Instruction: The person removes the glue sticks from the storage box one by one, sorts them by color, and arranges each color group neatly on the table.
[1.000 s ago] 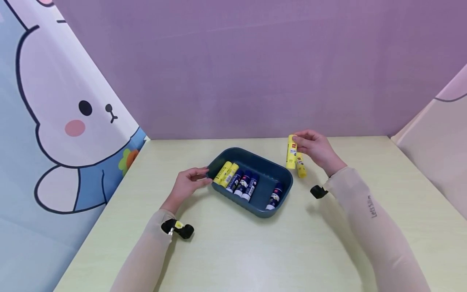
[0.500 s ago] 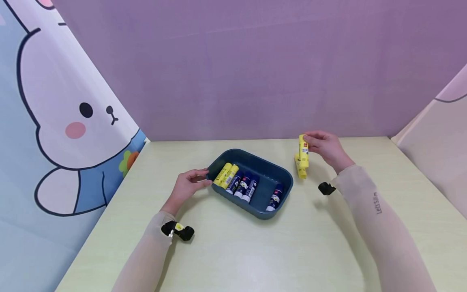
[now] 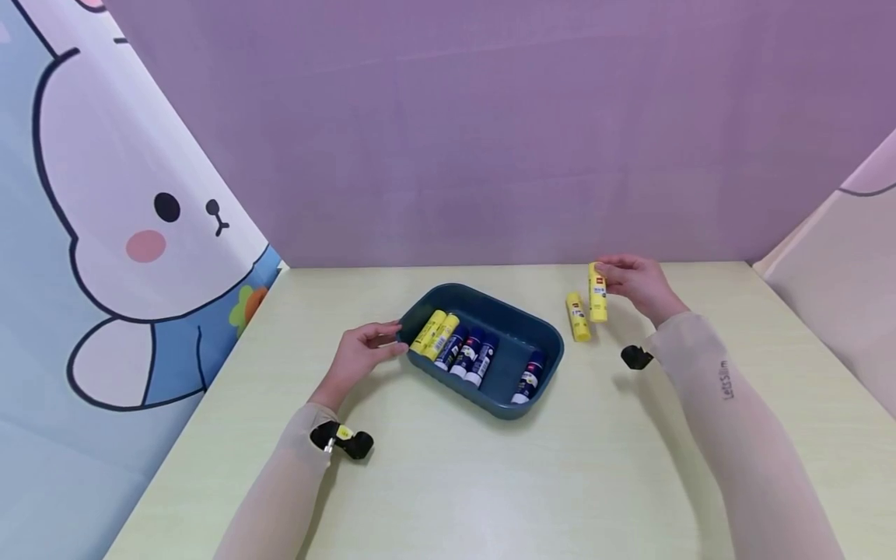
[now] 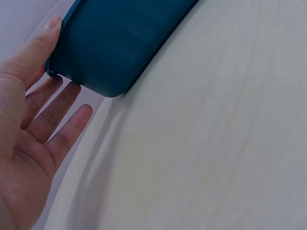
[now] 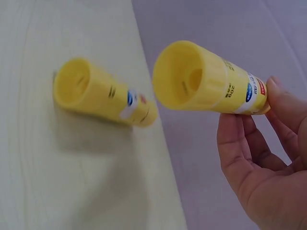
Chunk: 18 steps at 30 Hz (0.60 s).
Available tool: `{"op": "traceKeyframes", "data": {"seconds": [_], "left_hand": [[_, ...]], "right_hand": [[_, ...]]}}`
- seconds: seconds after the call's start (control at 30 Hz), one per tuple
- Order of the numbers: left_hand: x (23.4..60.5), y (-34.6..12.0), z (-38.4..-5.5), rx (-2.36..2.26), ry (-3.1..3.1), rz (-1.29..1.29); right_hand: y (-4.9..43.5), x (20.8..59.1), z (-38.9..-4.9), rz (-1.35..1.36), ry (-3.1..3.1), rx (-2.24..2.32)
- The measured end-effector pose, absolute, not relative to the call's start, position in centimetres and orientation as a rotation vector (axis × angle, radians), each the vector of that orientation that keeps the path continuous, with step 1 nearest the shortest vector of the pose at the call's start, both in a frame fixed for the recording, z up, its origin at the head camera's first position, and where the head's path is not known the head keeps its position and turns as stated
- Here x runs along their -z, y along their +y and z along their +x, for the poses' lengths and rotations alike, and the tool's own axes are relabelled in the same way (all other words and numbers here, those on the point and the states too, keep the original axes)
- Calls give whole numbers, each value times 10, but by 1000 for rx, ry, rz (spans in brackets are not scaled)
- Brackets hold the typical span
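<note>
My right hand (image 3: 640,285) pinches the end of a yellow glue stick (image 3: 597,292) between thumb and fingers, holding it up over the far right of the table. In the right wrist view, the hollow base of that glue stick (image 5: 211,79) faces the camera. A second yellow glue stick (image 3: 577,316) stands just left of it on the table. With fingers fairly straight, my left hand (image 3: 358,359) touches the left end of a dark teal plastic box (image 3: 514,334). Inside, two yellow glue sticks (image 3: 434,333) lie beside several navy ones (image 3: 467,354) with white ends.
The pale wooden table (image 3: 462,482) runs back to a purple cloth wall (image 3: 511,140). A rabbit-print cloth (image 3: 140,233) hangs at the left and a pale cloth (image 3: 840,280) at the right. A single navy glue stick (image 3: 528,379) lies apart at the box's right end.
My right hand has moved right with the held glue stick, passing the yellow one on the table, now fully visible. The left hand and the box stay in place.
</note>
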<state>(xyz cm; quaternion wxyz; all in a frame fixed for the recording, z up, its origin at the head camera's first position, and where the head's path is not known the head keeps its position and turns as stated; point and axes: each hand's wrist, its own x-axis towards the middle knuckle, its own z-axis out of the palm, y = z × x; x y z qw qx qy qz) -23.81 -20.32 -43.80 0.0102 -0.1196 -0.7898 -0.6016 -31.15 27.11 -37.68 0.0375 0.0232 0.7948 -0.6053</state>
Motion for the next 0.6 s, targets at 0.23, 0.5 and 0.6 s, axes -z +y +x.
{"op": "traceKeyframes", "data": {"seconds": [0.23,0.5,0.6], "left_hand": [[437,-204,-237,1893,-2467,-362],[438,-203,-237,1873,-2475,-343],[438,-202,-237,1863,-2480,-339]], "right_hand": [[279,390,-317,111,2413,1861],[284,409,-324,195,2427,1725],[286,414,-324,209,2434,1683]]}}
